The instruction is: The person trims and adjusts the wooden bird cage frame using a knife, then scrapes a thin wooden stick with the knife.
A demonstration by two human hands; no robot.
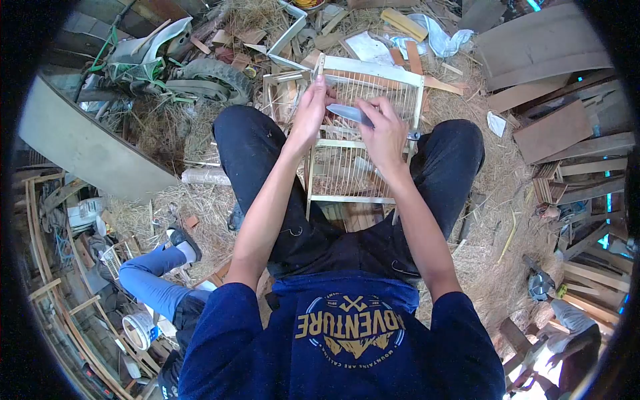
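Note:
A wooden cage with thin slats stands between my knees. My left hand is closed at its upper left post, thumb along the wood; the fingertips are partly hidden. In my right hand is a knife, its broad blade pointing left toward my left hand, above the cage slats. The knife's handle is mostly covered by my fingers, with a metal end showing on the right.
Straw and wood scraps cover the ground. A motorcycle wheel and a large panel are on the left. Boards lie at right. Another person's leg is at lower left, near a white bucket. Another person is at lower right.

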